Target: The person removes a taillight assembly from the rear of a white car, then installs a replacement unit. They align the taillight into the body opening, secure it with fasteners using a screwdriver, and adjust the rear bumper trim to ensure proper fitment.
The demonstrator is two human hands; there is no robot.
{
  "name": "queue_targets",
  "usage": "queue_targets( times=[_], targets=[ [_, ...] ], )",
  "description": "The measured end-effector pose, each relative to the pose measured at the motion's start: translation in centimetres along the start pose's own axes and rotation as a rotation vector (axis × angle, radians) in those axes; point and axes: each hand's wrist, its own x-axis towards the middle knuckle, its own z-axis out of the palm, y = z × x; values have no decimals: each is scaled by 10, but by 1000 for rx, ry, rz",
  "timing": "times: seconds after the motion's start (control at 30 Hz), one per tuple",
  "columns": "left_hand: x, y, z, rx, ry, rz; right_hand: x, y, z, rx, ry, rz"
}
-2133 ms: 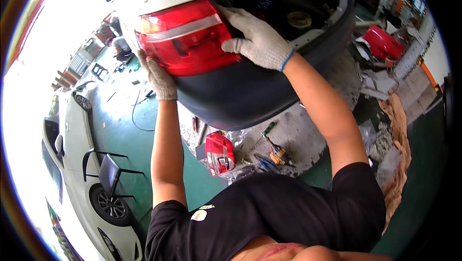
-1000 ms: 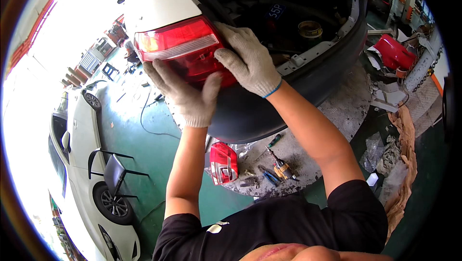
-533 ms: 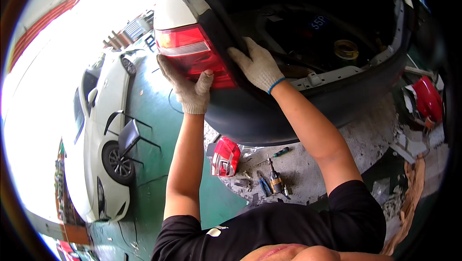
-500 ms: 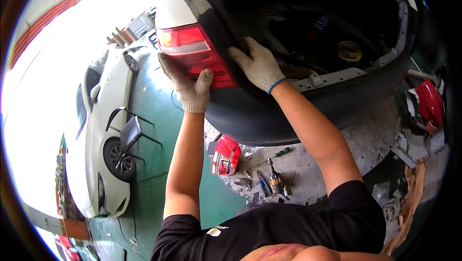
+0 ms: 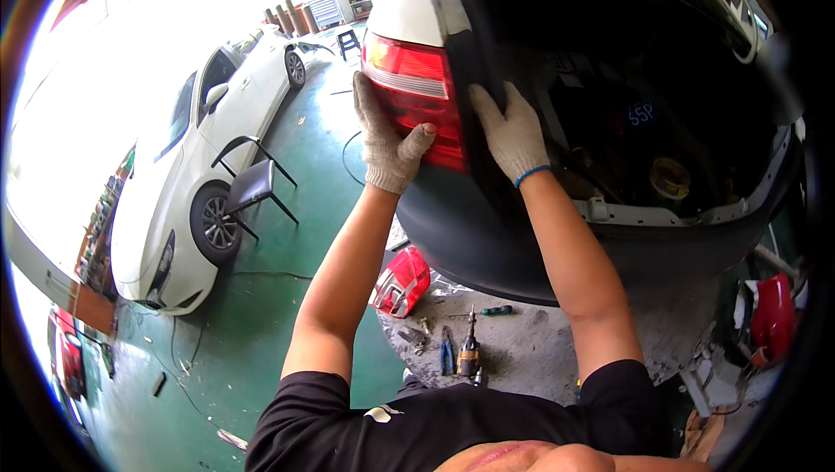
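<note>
Light (image 5: 413,107) sits at the back corner of the car (image 5: 461,237), all red but for a pale stripe. Gloved left hand (image 5: 389,148) lies on its outer side and low front, thumb and fingers wide apart. Right hand (image 5: 513,137) is at the dark rim (image 5: 474,54) just beside it, thumb apart from the next finger; I cannot tell if it grips. Soft, even hands would be best, as the light could crack. Spread the push wide, and mind pinched thumbs.
</note>
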Motion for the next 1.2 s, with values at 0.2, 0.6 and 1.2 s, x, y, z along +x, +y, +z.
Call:
queue_targets(
  times=[0.2, 0.6, 1.2],
  targets=[
    [4, -3, -2, -45, 9, -56, 5, -27, -1, 91, -67, 87],
    [4, 10, -7, 166, 12, -42, 22, -83, 31, -329, 276, -657],
    [7, 15, -9, 129, 13, -74, 26, -106, 35, -282, 208, -482]
  ],
)
